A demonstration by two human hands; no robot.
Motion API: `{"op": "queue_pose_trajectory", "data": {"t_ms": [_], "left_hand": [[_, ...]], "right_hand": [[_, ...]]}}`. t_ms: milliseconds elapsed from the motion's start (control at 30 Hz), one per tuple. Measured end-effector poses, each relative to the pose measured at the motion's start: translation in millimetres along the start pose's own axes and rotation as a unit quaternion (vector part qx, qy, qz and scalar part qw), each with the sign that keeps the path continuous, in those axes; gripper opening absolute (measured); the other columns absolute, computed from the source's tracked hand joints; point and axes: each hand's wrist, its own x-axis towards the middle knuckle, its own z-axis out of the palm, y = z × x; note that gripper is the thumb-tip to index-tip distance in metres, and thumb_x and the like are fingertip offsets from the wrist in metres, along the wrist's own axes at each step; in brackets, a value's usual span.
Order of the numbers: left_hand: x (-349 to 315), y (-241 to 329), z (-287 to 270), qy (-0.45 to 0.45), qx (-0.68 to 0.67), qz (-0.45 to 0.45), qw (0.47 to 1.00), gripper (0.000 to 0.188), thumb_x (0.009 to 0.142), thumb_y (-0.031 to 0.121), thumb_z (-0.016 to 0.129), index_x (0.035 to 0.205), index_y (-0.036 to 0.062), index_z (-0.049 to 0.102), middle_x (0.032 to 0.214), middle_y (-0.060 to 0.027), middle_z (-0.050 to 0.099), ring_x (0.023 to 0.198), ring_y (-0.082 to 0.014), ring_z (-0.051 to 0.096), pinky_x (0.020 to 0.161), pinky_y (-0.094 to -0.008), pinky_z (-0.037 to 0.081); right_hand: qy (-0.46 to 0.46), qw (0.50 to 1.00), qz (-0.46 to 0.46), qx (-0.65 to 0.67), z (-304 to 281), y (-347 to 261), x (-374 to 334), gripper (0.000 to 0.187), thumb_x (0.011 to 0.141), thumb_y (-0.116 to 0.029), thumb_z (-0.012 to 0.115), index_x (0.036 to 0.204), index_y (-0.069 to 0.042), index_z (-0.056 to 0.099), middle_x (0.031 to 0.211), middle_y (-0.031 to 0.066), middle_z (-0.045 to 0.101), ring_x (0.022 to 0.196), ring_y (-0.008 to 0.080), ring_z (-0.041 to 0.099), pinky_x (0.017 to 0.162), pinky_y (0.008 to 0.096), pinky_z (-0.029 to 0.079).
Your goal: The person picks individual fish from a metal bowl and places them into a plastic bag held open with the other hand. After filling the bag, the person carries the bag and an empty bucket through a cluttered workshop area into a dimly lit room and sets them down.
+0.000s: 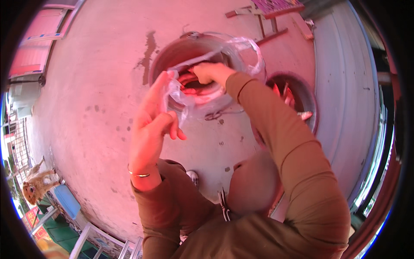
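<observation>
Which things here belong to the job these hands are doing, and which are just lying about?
In use, it seems: left hand at the plastic bag; right hand reaching into the bucket; red pieces inside; perhaps the basin nearby.

Apparently just about: purple-topped stool; flat blue thing; brown furry animal.

L forearm runs fwd, L wrist approx. straight; L hand raised w/ at least 1 finger stretched fwd, others loosely bent to R; R arm reaches fwd & angles in to L; R hand abt level w/ L fingertips, fingers pointing L, tips partly hidden, grip unclear; hands apart
</observation>
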Motion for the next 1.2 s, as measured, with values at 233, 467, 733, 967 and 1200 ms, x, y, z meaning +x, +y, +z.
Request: {"op": "queue_pose_trajectory", "data": {"t_ms": [233,467,733,967,1200], "left_hand": [[0,-7,-5,0.038,0.088,0.028,0.995,0.072,0.084,0.003,0.043,0.155,-0.0033,0.034,0.149,-0.0129,0.052,0.053,-0.0044,0.038,0.055,-0.02,0.048],[12,-7,18,0.066,0.146,0.046,0.986,0.073,0.086,0.012,0.045,0.155,-0.0074,0.031,0.16,-0.0176,0.039,0.053,-0.0026,0.033,0.05,-0.0161,0.039],[21,-5,22,0.047,0.175,0.052,0.982,0.075,0.09,0.018,0.051,0.156,-0.006,0.027,0.163,-0.0183,0.033,0.052,-0.0006,0.033,0.047,-0.0147,0.033],[28,-10,22,0.035,0.164,0.052,0.984,0.076,0.092,0.02,0.053,0.157,-0.0058,0.023,0.165,-0.0186,0.026,0.053,-0.0005,0.034,0.047,-0.0141,0.032],[30,-11,21,0.025,0.172,0.052,0.983,0.078,0.093,0.024,0.056,0.157,-0.0064,0.024,0.165,-0.0189,0.027,0.053,-0.0004,0.034,0.047,-0.014,0.032]], "right_hand": [[0.037,0.961,-0.195,0.191,-89,11,-144,0.038,0.094,-0.006,0.062,0.132,0.002,0.06,0.123,0.0126,0.069,0.114,0.0228,0.064,0.1,0.0354,0.05],[0.248,0.892,-0.028,0.377,-65,78,-327,0.031,0.099,-0.012,0.061,0.125,0.003,0.064,0.116,0.0097,0.07,0.108,0.0157,0.065,0.095,0.0324,0.051],[0.175,0.931,0.253,0.198,142,128,-385,0.019,0.085,-0.012,0.068,0.101,-0.002,0.069,0.098,0.0188,0.07,0.098,0.0348,0.067,0.085,0.0453,0.051],[0.215,0.964,0.154,0.006,201,108,-379,0.05,0.071,-0.012,0.08,0.117,-0.002,0.063,0.105,0.0126,0.056,0.103,0.0322,0.056,0.087,0.0439,0.047],[0.28,0.953,0.078,-0.082,206,129,-371,0.028,0.077,-0.013,0.066,0.103,-0.003,0.062,0.097,0.0123,0.054,0.098,0.0303,0.056,0.084,0.0416,0.046]]}}
